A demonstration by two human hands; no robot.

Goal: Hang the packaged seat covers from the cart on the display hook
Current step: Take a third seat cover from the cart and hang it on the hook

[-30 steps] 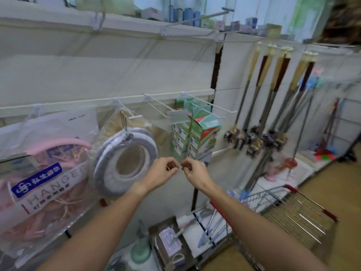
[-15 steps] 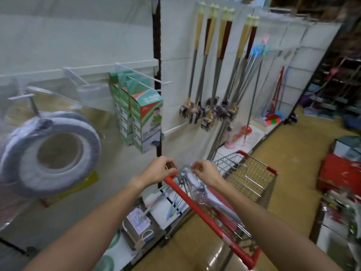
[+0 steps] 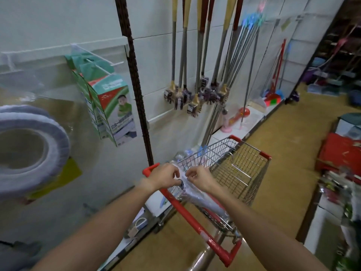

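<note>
Plainly, the clear plastic is the main hazard now: the packaged seat cover (image 3: 197, 194) lies at the handle end of the cart (image 3: 242, 167), draped partly over the red handle bar, and its slick, loose wrap could slide through a light pinch as it comes up. The bag could also snag on the wire rim of the basket or on the handle corner and tear, since the film looks thin. A further risk is the hanging hole: if the top edge is gripped unevenly, the package may twist and the hole may miss the wire of the display hook (image 3: 11, 59) on the wall, where a grey ring-shaped cover already hangs in its bag at the left edge of the view.

Both hands are closed in a narrow pinch on the top of the package. The left hand (image 3: 164, 178) grips the film near the left corner of the handle, fingers curled around a dark part of the packaging. The right hand (image 3: 199, 178) pinches the same top edge just beside it, the two hands close together but not touching. The body of the package trails down below the hands, back along the handle bar toward the person.
</note>
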